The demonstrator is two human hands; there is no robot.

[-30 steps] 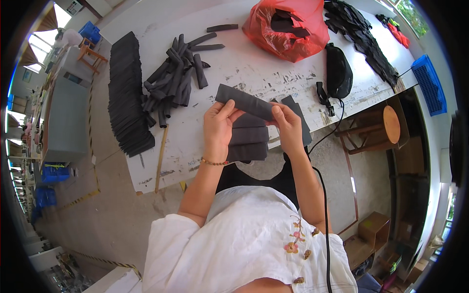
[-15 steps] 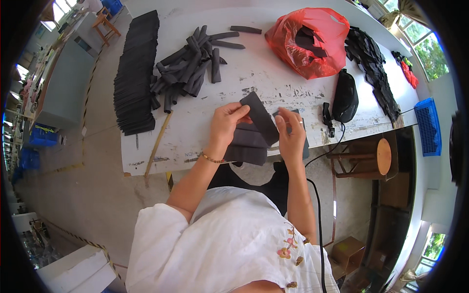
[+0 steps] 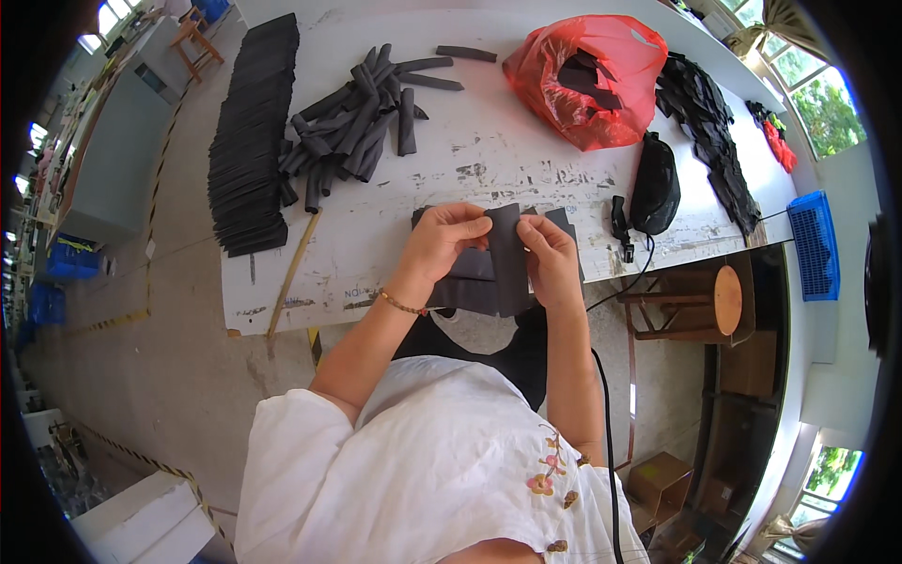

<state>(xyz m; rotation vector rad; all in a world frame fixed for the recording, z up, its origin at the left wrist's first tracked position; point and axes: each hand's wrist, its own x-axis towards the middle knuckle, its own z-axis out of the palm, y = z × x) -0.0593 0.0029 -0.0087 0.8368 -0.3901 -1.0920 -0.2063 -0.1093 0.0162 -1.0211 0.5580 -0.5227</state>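
Observation:
Between my two hands hangs a flat strip of dark fabric, upright, over the table's front edge. My left hand pinches its left side near the top. On the right side, my right hand grips it between thumb and fingers. Behind and below the strip lie more dark fabric pieces, partly hidden by my hands. A loose heap of rolled dark strips sits farther back on the left. Beyond it stretches a long, neat row of stacked dark pieces.
A red plastic bag with dark pieces inside stands at the back right. Near it lie a black pouch, a black buckle and overlapping black pieces. A wooden stick rests at the front left; a stool stands right.
The strip has turned from slanted to upright. My right hand, formerly at its edge with fingers raised, now grips its side. The view has shifted slightly.

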